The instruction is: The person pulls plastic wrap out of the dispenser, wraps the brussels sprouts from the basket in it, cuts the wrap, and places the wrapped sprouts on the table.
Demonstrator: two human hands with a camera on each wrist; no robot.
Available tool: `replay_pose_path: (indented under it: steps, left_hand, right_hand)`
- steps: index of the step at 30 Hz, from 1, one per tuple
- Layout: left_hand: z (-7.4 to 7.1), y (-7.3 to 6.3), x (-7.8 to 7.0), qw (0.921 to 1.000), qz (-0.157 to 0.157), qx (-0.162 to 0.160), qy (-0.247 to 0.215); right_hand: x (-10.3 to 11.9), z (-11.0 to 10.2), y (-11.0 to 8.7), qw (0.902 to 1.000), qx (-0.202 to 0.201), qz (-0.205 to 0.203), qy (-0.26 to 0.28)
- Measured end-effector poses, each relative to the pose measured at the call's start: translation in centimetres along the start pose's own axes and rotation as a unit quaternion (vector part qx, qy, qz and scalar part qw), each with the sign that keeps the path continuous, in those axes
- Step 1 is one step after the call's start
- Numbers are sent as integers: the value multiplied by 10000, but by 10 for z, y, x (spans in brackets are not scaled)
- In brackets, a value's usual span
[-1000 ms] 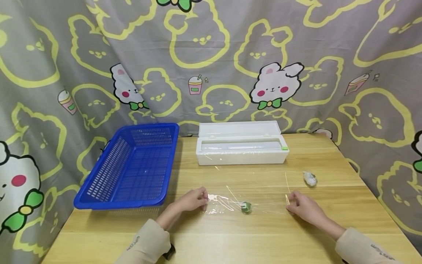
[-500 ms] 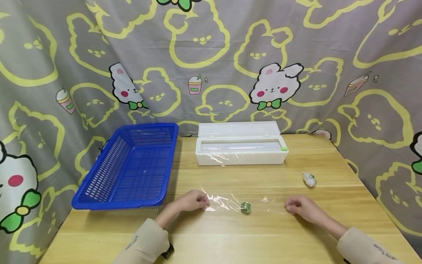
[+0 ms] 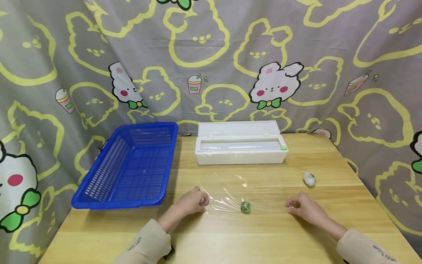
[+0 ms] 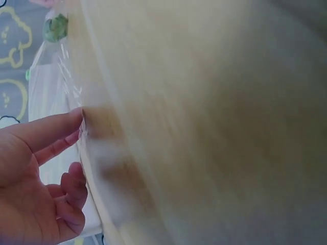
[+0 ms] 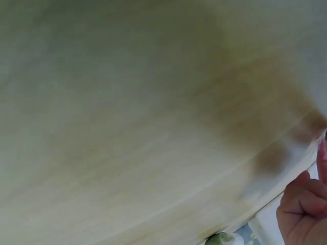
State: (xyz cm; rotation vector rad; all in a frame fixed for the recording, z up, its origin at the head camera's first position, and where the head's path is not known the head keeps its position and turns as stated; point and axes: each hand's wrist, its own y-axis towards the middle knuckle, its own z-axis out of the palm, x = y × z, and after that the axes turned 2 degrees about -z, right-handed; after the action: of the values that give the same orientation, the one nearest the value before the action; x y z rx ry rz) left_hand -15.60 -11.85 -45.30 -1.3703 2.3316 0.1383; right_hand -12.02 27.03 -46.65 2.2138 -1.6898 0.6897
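Note:
A thin clear sheet of cling film (image 3: 227,201) is stretched across the table between the two hands, with shiny creases on its left part. My left hand (image 3: 193,201) pinches its near left edge; the left wrist view shows the film's edge at the fingertips of that hand (image 4: 43,173). At the near right edge, my right hand (image 3: 304,208) pinches the film between thumb and forefinger. Between the hands sits a small round green item (image 3: 245,207), with film against it; whether the film lies over or under it I cannot tell.
Behind the film stands a white cling film dispenser box (image 3: 242,157), lid raised, roll (image 3: 240,145) inside. A blue plastic basket (image 3: 123,203) is at the left. A small film-wrapped green item (image 3: 309,179) lies at the right. A patterned curtain (image 3: 224,47) hangs behind the table.
Both hands stay near the film's near edge with only slight shifts. The film's creases have changed, and its far part has settled lower, away from the box front. The green item stays put.

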Motion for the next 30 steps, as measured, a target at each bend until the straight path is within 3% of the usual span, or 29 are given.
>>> replay_pose_path:
  steps: [6,12,18,24,30]
  left_hand:
    - [-7,1,-7,9993,-287,135,221]
    - [-14,0,-10,9989,-236,342,220]
    - [-6,-5,-21,9993,-91,349,-62]
    - [6,14,-48,9977,411,377,-375]
    - [15,35,-70,9940,500,260,-937]
  right_hand:
    - [-4,-3,-3,9996,-81,-260,40]
    - [-2,-6,-7,9995,-65,-293,10]
    - [7,0,-7,9997,136,-185,-48]
    - [21,2,2,9998,36,132,-114]
    - [39,9,12,9986,-194,-483,55]
